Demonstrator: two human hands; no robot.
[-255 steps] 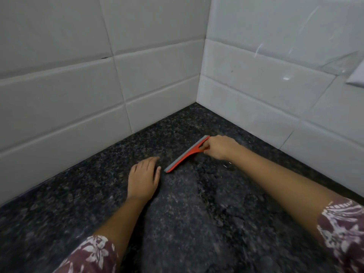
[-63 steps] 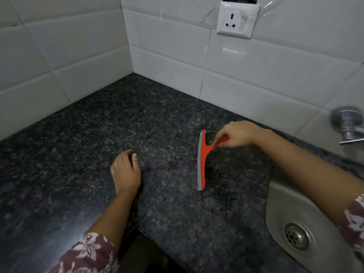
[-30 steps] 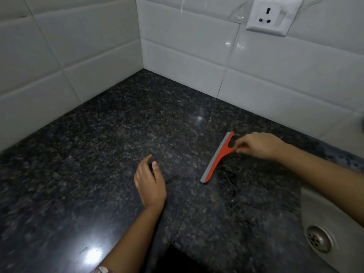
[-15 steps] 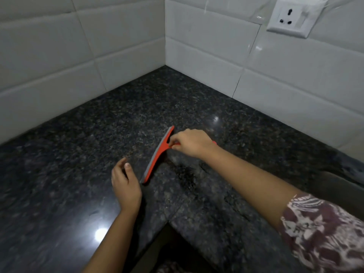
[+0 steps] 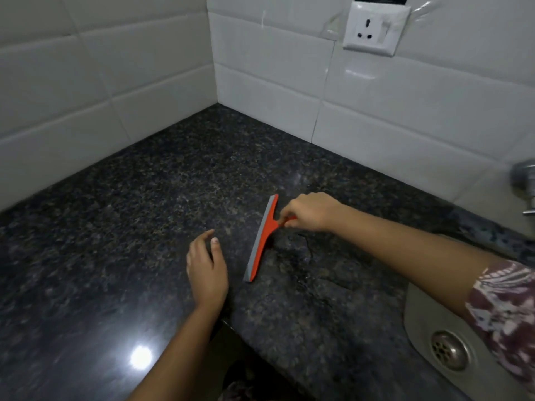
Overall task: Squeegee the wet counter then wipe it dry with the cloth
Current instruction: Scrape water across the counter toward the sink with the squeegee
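- Your right hand (image 5: 311,211) curls round the handle of the orange squeegee (image 5: 262,238), whose blade lies on the dark counter (image 5: 139,198).
- Just left of the blade, your left hand (image 5: 207,267) rests on the counter, fingers relaxed, holding nothing.
- Right of your grip are the sink (image 5: 419,314) and the tap (image 5: 524,180).
- A socket (image 5: 373,27) is on the wall beyond.

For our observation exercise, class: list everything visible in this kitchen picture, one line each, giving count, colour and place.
squeegee: one, orange with grey blade, mid-counter
counter: one, dark speckled, across the frame
wall tiles: many, white, behind the counter
socket: one, white, upper right wall
sink: one, steel, lower right
tap: one, metal, right edge
left hand: one, open, beside the squeegee
right hand: one, gripping the squeegee handle
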